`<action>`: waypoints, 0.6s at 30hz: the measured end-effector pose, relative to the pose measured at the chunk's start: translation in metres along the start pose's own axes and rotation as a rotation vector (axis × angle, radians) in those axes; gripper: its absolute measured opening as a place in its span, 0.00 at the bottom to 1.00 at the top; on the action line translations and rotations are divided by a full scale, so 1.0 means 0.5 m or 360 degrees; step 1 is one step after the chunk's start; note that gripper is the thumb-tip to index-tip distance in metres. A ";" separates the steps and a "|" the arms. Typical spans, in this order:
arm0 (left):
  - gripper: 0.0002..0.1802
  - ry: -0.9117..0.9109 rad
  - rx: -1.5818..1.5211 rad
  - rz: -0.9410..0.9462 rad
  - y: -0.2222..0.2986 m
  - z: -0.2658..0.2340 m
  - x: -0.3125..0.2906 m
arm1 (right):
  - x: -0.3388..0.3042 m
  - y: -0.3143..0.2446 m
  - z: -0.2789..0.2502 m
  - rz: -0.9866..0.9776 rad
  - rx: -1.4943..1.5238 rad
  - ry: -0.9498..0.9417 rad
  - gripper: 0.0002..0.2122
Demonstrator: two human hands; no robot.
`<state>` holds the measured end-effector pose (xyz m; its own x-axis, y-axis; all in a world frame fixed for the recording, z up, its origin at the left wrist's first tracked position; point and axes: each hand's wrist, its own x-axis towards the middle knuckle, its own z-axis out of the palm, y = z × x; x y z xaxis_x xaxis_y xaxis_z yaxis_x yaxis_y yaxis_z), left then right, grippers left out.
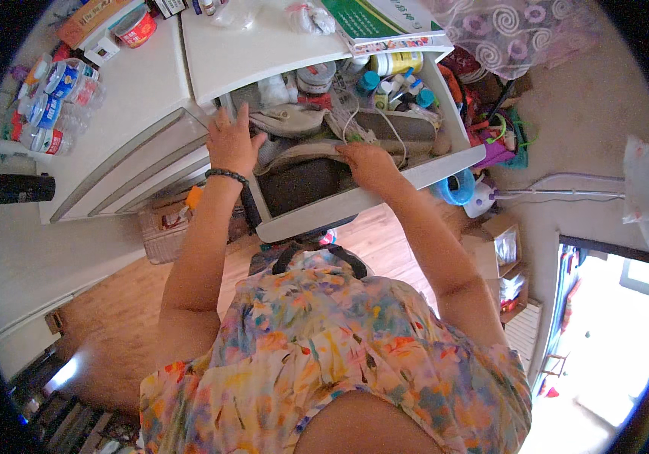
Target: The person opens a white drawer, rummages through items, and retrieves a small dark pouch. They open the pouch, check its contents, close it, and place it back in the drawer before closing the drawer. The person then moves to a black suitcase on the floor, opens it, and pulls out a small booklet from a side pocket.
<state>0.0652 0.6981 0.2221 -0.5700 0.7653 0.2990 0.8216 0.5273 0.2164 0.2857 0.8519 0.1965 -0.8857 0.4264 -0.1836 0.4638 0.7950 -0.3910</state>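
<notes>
An open white drawer (434, 168) holds a jumble of things in front of me. My left hand (234, 144), with a dark beaded bracelet at the wrist, is over the drawer's left side, fingers spread and holding nothing. My right hand (370, 165) reaches in over the front, its fingers closed at the edge of a grey fabric pouch (305, 153); the fingertips are partly hidden. Beyond lies another greyish fabric piece (290, 121). A white cord (399, 135) loops across the contents. Farther back are a round lidded tub (315, 77) and several small bottles with teal caps (368, 82).
A green-and-white book (377, 23) and plastic bags (309, 19) lie on the white cabinet top (256, 53). Bottles in shrink-wrap (56, 106) and a red tub (135, 28) stand at the left. Right of the drawer are a blue ring-shaped item (457, 188) and cardboard boxes (502, 250).
</notes>
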 end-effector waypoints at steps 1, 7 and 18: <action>0.28 -0.0143 -0.0130 -0.0112 -0.014 0.017 -0.004 | 0.000 -0.003 -0.009 0.0047 0.0040 0.0016 0.16; 0.22 -0.0185 -0.0121 -0.0002 -0.055 0.060 -0.027 | -0.024 0.008 -0.033 0.0111 0.0237 0.0361 0.20; 0.39 -0.0400 -0.0760 0.0462 0.078 0.058 0.077 | -0.024 -0.008 -0.027 0.0119 -0.0363 0.0886 0.27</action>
<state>0.0755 0.7591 0.2150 -0.2564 0.9472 0.1925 0.8156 0.1052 0.5690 0.2948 0.8494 0.2123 -0.7351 0.5974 0.3204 0.5716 0.8003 -0.1809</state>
